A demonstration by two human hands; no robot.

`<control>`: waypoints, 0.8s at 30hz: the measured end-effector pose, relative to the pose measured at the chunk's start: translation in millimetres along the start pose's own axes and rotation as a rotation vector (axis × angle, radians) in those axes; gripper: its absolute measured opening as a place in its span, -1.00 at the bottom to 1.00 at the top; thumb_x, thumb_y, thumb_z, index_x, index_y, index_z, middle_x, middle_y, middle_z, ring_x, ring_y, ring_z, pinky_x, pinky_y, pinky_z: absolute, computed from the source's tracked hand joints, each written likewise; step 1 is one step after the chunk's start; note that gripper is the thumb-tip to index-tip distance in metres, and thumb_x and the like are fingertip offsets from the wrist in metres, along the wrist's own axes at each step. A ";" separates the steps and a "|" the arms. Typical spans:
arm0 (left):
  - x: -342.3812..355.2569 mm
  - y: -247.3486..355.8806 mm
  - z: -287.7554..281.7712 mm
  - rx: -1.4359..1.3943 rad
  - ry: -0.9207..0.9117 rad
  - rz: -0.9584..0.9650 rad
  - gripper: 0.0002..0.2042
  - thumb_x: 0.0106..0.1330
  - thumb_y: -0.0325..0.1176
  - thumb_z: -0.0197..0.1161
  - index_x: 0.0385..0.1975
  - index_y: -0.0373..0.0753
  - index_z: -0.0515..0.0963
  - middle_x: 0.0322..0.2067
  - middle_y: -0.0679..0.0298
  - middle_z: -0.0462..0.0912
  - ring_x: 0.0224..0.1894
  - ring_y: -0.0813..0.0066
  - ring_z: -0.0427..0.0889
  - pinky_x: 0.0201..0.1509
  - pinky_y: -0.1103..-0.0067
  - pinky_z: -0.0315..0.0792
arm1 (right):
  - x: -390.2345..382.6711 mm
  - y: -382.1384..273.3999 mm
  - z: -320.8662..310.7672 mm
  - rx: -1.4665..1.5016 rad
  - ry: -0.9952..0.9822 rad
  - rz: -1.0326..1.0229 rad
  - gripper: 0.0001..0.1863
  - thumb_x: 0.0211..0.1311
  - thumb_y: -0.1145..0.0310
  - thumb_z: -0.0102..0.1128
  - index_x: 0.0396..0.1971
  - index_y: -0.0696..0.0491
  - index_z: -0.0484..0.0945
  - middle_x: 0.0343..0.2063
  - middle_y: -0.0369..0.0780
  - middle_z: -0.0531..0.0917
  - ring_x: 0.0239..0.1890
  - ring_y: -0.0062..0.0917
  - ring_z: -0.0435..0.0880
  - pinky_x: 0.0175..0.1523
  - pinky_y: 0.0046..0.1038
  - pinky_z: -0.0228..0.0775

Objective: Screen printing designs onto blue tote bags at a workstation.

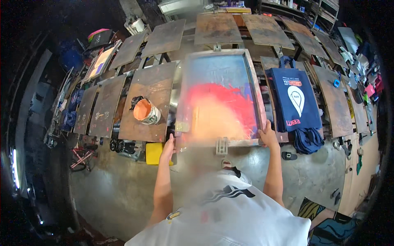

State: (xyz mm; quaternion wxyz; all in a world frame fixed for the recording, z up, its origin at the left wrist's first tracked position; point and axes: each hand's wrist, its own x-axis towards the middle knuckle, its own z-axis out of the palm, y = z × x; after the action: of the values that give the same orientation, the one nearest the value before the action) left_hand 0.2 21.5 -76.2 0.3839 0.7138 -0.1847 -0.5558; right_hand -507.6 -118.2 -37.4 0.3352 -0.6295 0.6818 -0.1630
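Note:
A screen printing frame [256, 94] is in front of me, its mesh [221, 102] smeared with red and peach ink over pale blue. My left hand [168, 145] holds its lower left corner, partly blurred. My right hand [267, 135] grips the right edge near the lower corner. A metal clamp [221, 145] sits at the middle of the near edge. A bucket of orange ink [143, 111] stands on the board [141, 80] to the left. Navy printed bags [290, 104] lie stacked on the right, their handles hanging over the edge.
Several stained boards [217, 28] form two rows on metal racks. Another screen [101, 59] lies at the far left. Below are concrete floor [193, 172], a yellow container [153, 153], a red metal object [82, 160] and a dark sandal [289, 156]. Cluttered shelves [287, 8] stand behind.

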 end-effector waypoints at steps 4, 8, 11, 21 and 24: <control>28.4 6.8 7.1 -0.069 -0.041 -0.033 -0.06 0.37 0.52 -0.35 0.42 -0.24 0.23 0.29 0.09 0.43 0.23 0.09 0.40 0.25 0.01 0.27 | 6.1 -0.5 -6.7 0.074 -0.023 0.049 -0.04 0.21 -0.01 0.33 0.47 0.10 0.06 0.14 0.29 0.52 0.24 0.12 0.50 0.31 -0.11 0.36; 48.0 9.7 18.5 -0.305 -0.141 0.009 0.00 0.35 0.54 -0.30 0.47 -0.30 0.16 0.35 0.00 0.39 0.34 0.03 0.42 0.41 -0.05 0.17 | 14.7 -2.9 -2.4 0.112 0.172 0.074 -0.13 0.13 -0.16 0.37 0.17 0.32 0.44 0.05 0.28 0.58 0.15 0.06 0.60 0.22 -0.12 0.43; 51.0 12.1 34.1 -0.312 0.116 0.008 -0.03 0.38 0.51 -0.30 0.41 -0.32 0.25 0.31 0.04 0.44 0.31 0.09 0.44 0.43 0.10 0.21 | 22.3 1.2 5.9 0.076 0.151 0.156 -0.21 0.09 -0.17 0.39 -0.06 0.35 0.57 -0.11 0.26 0.66 0.02 0.04 0.68 0.07 -0.12 0.51; 49.6 12.1 50.9 -0.210 0.368 0.104 -0.22 0.52 0.26 -0.16 0.31 -0.46 0.34 0.28 0.05 0.47 0.28 0.24 0.46 0.35 0.37 0.30 | 27.2 15.5 7.8 0.027 0.226 0.017 -0.34 0.05 -0.03 0.37 -0.34 0.43 0.62 -0.33 0.30 0.66 -0.14 0.14 0.70 -0.01 -0.06 0.54; 34.7 21.5 60.4 -0.189 0.416 0.184 -0.27 0.55 0.21 -0.14 0.26 -0.47 0.39 0.21 0.03 0.52 0.22 0.24 0.50 0.30 0.37 0.34 | 27.4 21.2 12.4 0.028 0.246 -0.004 -0.38 0.06 0.01 0.33 -0.36 0.42 0.62 -0.34 0.29 0.66 -0.16 0.14 0.70 -0.03 -0.06 0.55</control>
State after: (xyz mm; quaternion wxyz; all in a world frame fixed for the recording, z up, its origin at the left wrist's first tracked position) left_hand -41.9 -36.9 -87.8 0.5278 0.7539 -0.1132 -0.3746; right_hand -514.8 -139.0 -66.9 0.2576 -0.6013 0.7142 -0.2490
